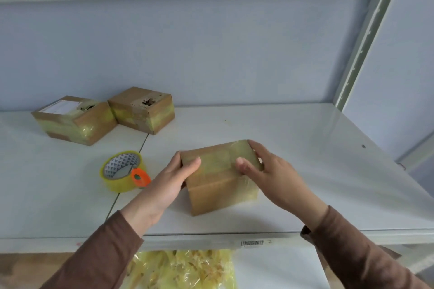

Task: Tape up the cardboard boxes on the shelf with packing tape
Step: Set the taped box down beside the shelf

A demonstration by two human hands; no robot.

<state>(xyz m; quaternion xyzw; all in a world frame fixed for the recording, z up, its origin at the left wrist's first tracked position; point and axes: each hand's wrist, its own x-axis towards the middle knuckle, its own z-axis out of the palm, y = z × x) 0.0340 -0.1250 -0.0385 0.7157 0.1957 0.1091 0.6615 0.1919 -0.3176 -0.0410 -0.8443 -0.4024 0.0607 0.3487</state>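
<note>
Both hands, left hand (pixel 175 180) and right hand (pixel 270 171), clamped fingers on the box (pixel 220 183); tape roll (pixel 124 171) at nine o'clock; uneven pressing risked wrinkled tape.

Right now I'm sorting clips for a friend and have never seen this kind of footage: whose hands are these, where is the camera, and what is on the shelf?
There is no machine. A person wears a camera on the head, looking down at their own hands. The left hand and right hand grip a taped cardboard box from both sides on a white shelf. Left of it lies a roll of packing tape. Further back sit two more taped boxes, touching at a corner.
</note>
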